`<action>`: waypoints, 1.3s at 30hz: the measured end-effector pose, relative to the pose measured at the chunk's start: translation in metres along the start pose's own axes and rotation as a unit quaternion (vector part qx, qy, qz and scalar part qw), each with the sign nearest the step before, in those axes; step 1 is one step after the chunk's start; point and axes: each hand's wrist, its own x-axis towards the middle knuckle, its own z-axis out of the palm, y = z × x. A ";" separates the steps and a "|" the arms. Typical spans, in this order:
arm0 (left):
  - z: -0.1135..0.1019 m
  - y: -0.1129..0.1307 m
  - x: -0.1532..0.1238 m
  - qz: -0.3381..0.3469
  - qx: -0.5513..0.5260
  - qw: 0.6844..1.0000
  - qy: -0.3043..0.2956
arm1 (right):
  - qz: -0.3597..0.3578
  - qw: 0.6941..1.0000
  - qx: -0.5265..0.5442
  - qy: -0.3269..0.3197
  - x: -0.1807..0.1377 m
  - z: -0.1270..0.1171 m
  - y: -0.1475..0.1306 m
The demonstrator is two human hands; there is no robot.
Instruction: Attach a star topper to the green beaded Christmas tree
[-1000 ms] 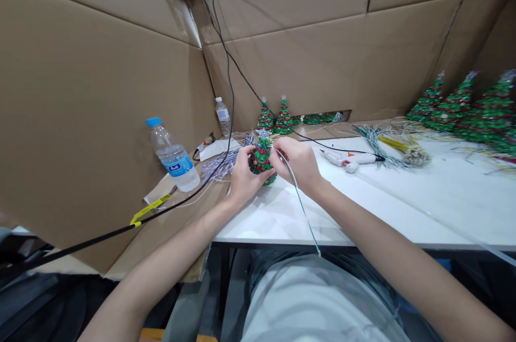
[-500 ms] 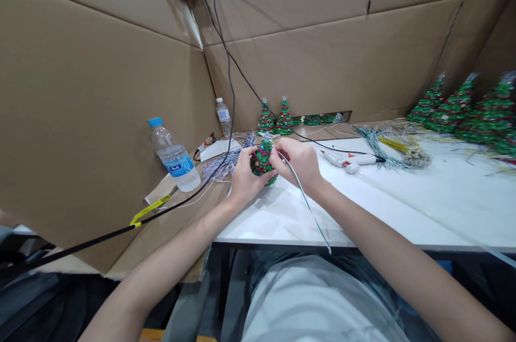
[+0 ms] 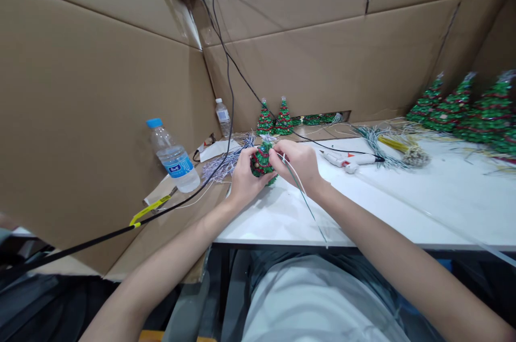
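Observation:
My left hand [image 3: 246, 174] is wrapped round a small green Christmas tree [image 3: 263, 160] with red garland and a clear star on top, holding it upright just over the white table. Against the tree's right side, my right hand [image 3: 297, 163] pinches a thin green and white wire [image 3: 308, 206]. The wire's loose ends hang down towards the table's front edge. Where the wire meets the tree is hidden by my fingers.
A glue gun [image 3: 352, 159] lies to the right, near a bundle of wires [image 3: 381, 143]. More trees [image 3: 463, 108] stand at the far right, two trees [image 3: 284, 117] at the back. A water bottle [image 3: 175, 159] stands left, behind a black cable [image 3: 185, 201].
The wire's two strands have spread apart, the white one now separate from the green. Both hands stay at the tree, almost in the same place.

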 end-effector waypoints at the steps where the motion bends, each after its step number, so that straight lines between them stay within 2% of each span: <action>1: 0.000 0.000 0.000 0.002 0.001 1.000 -0.001 | 0.005 1.000 0.002 0.003 0.000 0.000 0.000; 9: 0.001 -0.001 0.000 0.003 0.004 1.000 -0.001 | 0.001 1.000 -0.006 0.014 0.000 -0.002 -0.001; 15: 0.000 -0.001 0.001 0.012 0.008 1.000 -0.002 | 0.024 1.000 -0.010 -0.011 0.001 -0.002 0.000; 18: 0.001 -0.002 0.001 0.019 0.008 1.000 -0.002 | 0.013 1.000 -0.007 0.002 0.001 -0.003 -0.001; 21: 0.001 -0.002 0.001 0.012 0.005 1.000 -0.002 | 0.001 1.000 -0.012 0.018 0.001 -0.003 -0.001; 27: 0.000 0.000 0.001 -0.013 -0.003 1.000 -0.002 | 0.016 1.000 -0.010 -0.001 0.002 -0.003 0.000; 32: -0.001 0.000 0.002 -0.024 -0.008 1.000 -0.004 | 0.015 1.000 -0.013 0.011 0.002 -0.004 0.000; 39: -0.001 -0.001 0.002 -0.031 -0.010 0.999 0.001 | 0.035 0.999 -0.001 -0.041 0.003 -0.004 -0.001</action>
